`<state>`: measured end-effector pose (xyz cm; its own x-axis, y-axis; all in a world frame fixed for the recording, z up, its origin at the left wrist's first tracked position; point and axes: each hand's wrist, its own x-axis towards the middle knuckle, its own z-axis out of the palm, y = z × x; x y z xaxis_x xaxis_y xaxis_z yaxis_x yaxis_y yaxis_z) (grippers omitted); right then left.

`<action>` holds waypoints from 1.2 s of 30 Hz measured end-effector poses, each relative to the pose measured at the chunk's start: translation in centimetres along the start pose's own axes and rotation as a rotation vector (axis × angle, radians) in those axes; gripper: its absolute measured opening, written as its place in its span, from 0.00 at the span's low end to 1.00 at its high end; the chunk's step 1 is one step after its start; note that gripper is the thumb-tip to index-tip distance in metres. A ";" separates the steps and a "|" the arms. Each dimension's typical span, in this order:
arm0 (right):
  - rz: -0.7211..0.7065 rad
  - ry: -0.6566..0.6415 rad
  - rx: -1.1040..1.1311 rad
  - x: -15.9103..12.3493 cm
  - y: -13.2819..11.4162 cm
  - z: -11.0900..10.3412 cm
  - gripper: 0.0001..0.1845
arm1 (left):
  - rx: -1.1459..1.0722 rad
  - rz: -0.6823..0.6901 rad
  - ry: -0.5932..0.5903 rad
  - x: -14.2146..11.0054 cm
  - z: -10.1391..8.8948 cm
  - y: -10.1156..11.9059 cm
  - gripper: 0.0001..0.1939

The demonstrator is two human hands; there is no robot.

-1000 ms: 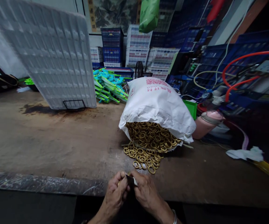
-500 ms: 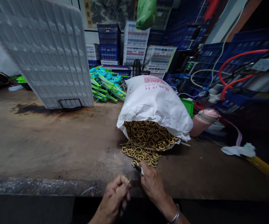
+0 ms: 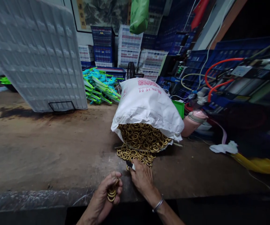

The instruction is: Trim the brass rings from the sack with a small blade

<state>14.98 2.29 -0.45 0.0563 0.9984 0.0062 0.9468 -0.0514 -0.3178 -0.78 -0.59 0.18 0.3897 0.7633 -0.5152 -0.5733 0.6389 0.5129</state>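
My left hand (image 3: 104, 190) is half curled, palm turned up, with several brass-coloured rings (image 3: 111, 195) in its fingers. My right hand (image 3: 142, 175), a metal bangle at its wrist, reaches to the front of a ring pile (image 3: 135, 154) on the workbench. It grips a small black-tipped tool (image 3: 129, 163) whose exact kind I cannot make out; a white patch shows beside the fingers. The tool's tip is at the nearest rings. Behind the pile lies a white woven sack (image 3: 146, 103), its mouth facing me and full of the same rings.
A ribbed whitish panel (image 3: 38, 56) leans in a black wire stand (image 3: 61, 107) on the workbench (image 3: 43, 150). Green and blue plastic parts (image 3: 100, 86) are heaped behind the sack. A pink bottle (image 3: 193, 122), orange hoses (image 3: 209, 70) and a yellow item (image 3: 256, 164) are on the right.
My left hand has turned and opened somewhat, showing the rings in it. My right hand stays at the pile's front edge with the tool. The whole view has shifted.
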 end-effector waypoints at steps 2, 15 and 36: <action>-0.024 0.017 0.060 0.0 0.3 0.2 0.08 | -0.029 -0.012 0.019 0.3 0.0 0.1 0.10; -0.258 0.015 0.484 -1.3 -1.1 -0.7 0.04 | 0.339 0.168 0.088 1.2 1.0 -0.3 0.16; -0.113 -0.102 0.662 -0.8 -1.0 0.8 0.13 | 0.424 0.166 0.038 0.8 0.6 -0.6 0.16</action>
<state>13.69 1.54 -0.86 -0.0920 0.9957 -0.0057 0.5500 0.0460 -0.8339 0.25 -0.34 -0.12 0.2860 0.8596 -0.4234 -0.2770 0.4972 0.8222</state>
